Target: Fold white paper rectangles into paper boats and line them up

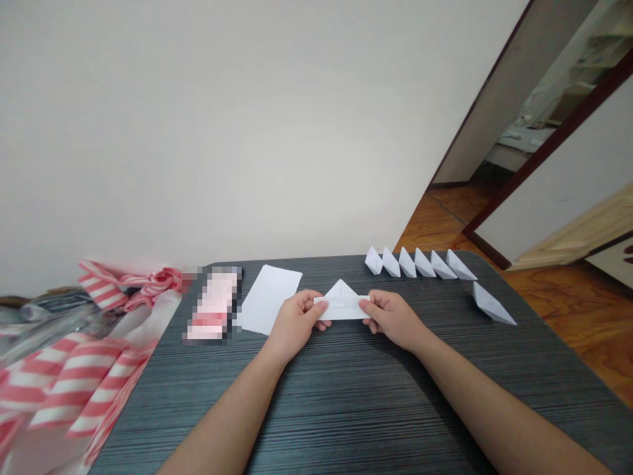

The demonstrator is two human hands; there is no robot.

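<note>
Folded white paper [341, 305] at mid-table, its peak pointing away from the person. Left hand [294, 323] and right hand [393, 320] each pinch one end between thumb and fingers, nearly closed. Beyond, on a dark table [321, 409]: flat paper sheet [267, 298], row of six paper boats [420, 264], one separate boat [492, 305].

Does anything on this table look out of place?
Yes: one white folded-paper boat sits apart from the row of six matching paper boats, lying at a different angle nearer the edge of the dark striped tabletop.
</note>
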